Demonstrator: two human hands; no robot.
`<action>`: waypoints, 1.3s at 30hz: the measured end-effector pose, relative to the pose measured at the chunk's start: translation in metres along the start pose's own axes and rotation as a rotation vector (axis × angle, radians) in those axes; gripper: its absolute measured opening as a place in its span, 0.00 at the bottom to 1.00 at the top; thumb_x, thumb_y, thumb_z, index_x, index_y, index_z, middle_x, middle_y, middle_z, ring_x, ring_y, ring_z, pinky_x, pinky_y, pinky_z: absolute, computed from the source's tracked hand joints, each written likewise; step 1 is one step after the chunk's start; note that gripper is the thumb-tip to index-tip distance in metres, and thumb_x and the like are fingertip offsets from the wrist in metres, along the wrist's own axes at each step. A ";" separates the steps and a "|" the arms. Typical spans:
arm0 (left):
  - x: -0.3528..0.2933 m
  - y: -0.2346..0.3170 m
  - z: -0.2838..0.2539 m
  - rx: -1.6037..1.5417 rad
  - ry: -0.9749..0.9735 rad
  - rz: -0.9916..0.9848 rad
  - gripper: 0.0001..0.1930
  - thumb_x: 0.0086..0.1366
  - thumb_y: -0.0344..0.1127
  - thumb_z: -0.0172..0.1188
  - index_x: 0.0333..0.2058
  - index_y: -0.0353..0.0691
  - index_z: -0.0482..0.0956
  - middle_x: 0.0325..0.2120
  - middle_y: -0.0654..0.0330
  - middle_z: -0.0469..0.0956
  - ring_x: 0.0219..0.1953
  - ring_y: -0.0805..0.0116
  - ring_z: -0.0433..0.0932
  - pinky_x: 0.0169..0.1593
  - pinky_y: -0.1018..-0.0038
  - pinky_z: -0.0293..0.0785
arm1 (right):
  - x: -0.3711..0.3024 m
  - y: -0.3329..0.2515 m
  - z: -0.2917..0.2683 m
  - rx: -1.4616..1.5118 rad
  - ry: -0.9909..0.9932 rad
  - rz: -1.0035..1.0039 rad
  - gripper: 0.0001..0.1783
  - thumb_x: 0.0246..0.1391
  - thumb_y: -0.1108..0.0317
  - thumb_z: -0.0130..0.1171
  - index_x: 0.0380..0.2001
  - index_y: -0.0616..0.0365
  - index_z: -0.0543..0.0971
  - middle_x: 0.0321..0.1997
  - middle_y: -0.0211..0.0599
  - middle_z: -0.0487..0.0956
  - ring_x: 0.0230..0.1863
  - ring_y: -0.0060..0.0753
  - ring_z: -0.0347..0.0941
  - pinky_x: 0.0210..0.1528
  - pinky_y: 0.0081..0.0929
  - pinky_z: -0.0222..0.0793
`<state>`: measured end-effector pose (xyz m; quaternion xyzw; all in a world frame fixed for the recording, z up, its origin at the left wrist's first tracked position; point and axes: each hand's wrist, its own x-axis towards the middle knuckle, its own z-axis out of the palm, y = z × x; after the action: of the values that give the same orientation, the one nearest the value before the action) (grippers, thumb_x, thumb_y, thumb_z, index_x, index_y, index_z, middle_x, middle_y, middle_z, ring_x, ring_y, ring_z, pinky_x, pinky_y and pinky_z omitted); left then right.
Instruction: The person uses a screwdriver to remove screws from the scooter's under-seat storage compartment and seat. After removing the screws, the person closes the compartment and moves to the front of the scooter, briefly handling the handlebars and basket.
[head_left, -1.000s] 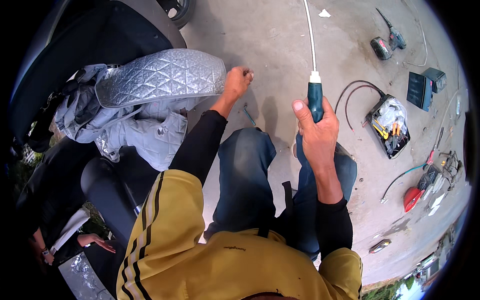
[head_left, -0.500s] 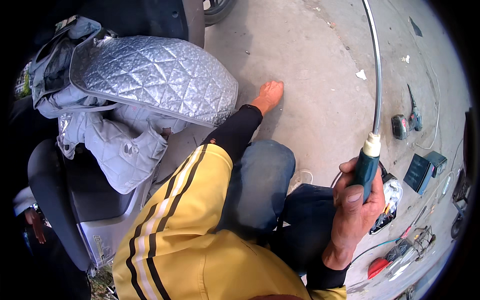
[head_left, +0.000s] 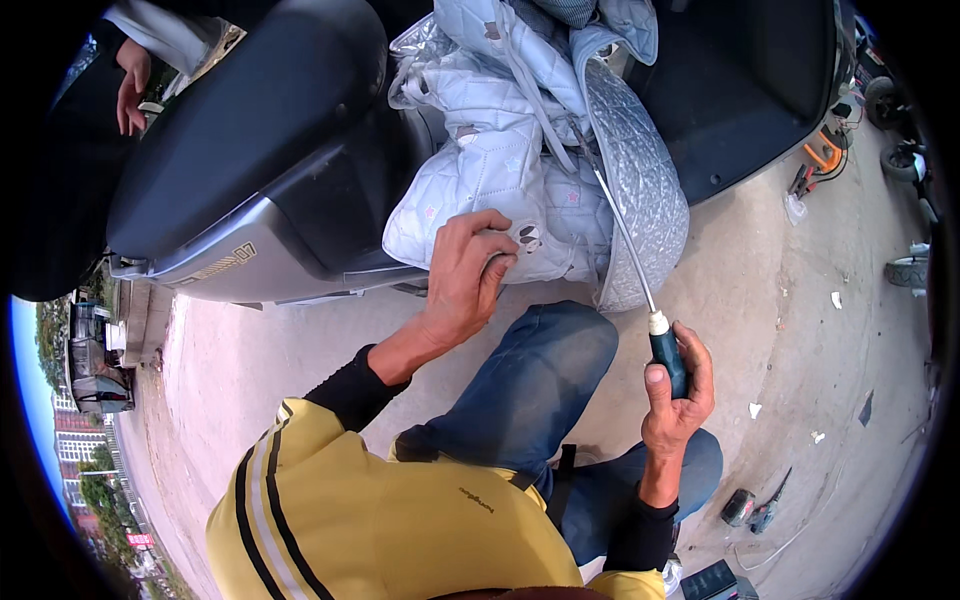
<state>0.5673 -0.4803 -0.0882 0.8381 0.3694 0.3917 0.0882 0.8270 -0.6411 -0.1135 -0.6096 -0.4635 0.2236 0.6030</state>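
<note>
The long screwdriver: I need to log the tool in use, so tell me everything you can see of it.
The long screwdriver has a dark teal handle with a white collar and a slim, bare metal shaft. The right hand grips the handle, thumb along it. The shaft slants up and left from the handle, across the silver quilted cover draped over the scooter, toward the pale quilted padding that the left hand holds. Its tip is lost among the folds.

Long screwdriver with dark teal handle, white collar, silver metal shaft [head_left: 668, 362]. Pale blue quilted fabric cover [head_left: 500, 160] with small star print, silver diamond-quilted lining [head_left: 640, 190]. Glossy black scooter seat over grey body panel [head_left: 250, 130]. Yellow jacket sleeve, black stripes [head_left: 290, 490]. Blue jeans [head_left: 530, 390]. Beige concrete floor [head_left: 800, 300].
</note>
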 end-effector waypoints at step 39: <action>-0.021 -0.159 -0.078 -0.151 0.319 -0.605 0.08 0.63 0.19 0.64 0.41 0.32 0.80 0.36 0.52 0.85 0.36 0.59 0.85 0.44 0.67 0.80 | 0.167 -0.162 0.223 0.059 -0.214 -0.182 0.30 0.66 0.60 0.65 0.62 0.61 0.64 0.38 0.46 0.83 0.34 0.29 0.86 0.39 0.23 0.80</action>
<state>0.4150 -0.3927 -0.1168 0.6099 0.5801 0.5002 0.2030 0.6720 -0.4096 0.0479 -0.5197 -0.5717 0.2453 0.5856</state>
